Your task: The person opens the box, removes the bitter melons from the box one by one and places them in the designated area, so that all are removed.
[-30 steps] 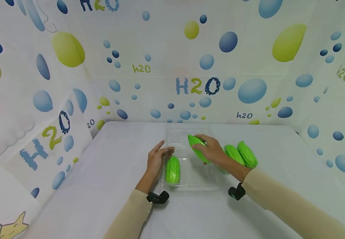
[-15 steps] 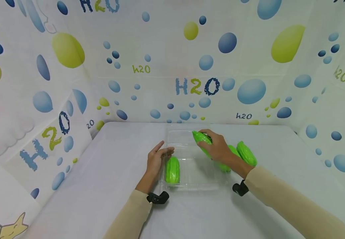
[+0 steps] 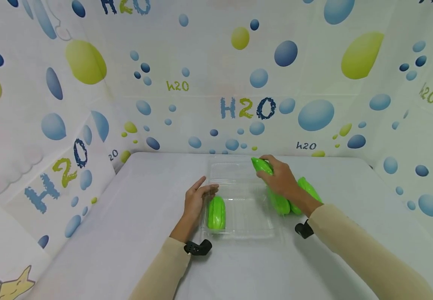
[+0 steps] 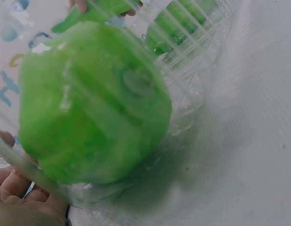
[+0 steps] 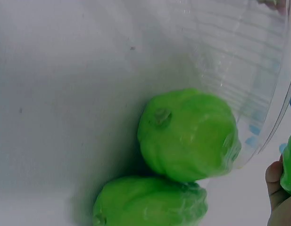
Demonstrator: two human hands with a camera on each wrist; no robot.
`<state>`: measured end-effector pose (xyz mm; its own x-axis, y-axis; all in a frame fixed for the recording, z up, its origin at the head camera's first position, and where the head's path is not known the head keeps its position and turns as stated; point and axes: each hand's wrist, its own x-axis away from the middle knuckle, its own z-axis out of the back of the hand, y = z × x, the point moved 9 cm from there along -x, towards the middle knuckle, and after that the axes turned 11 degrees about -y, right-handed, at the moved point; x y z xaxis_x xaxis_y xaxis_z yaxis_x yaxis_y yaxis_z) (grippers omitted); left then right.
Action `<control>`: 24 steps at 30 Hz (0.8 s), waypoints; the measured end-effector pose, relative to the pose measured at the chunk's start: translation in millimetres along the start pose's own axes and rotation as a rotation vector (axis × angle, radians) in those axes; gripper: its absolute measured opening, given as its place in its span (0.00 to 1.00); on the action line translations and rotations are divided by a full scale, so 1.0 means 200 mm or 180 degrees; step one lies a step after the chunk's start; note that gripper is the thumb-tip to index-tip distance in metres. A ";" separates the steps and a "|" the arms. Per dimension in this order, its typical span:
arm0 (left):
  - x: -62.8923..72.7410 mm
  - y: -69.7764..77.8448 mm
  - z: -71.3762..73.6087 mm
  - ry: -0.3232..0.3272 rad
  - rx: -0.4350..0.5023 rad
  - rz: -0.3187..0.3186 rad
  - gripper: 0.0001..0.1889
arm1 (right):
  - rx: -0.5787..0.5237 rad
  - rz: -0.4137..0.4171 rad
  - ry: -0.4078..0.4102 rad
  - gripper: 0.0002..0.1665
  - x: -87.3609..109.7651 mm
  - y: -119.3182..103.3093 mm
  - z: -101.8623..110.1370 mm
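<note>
Green gourd [image 3: 263,166] fills the gripping right hand [image 3: 281,179], left hand [image 3: 196,198] relaxed, "H2O" lettering [image 3: 247,108] behind.

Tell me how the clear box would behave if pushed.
The box would likely flex, since its clear plastic looks thin. Lying low and flat on the table, it should slide rather than tip. It may swivel, with its one fruit off to the left.

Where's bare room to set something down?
Free: white cloth left of the left hand; the floor of the clear container right of its green vegetable. Crowded: right of the container, where loose green vegetables lie near the right hand.
</note>
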<state>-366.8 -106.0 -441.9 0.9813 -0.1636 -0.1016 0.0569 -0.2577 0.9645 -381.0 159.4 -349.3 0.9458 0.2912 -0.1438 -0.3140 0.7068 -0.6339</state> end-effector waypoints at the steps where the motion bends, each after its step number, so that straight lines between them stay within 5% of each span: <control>1: 0.00 0.00 0.00 0.0002 -0.0001 0.0000 0.30 | 0.0051 -0.0025 0.0012 0.30 0.00 0.01 0.01; 24: 0.00 0.00 0.01 0.0045 -0.0034 -0.0011 0.29 | 0.0504 -0.0419 0.0173 0.32 0.05 0.29 0.29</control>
<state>-367.1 -107.5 -441.6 0.9836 -0.1493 -0.1014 0.0620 -0.2482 0.9667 -394.8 240.0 -342.9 0.9812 0.1575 -0.1112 -0.1926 0.8301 -0.5233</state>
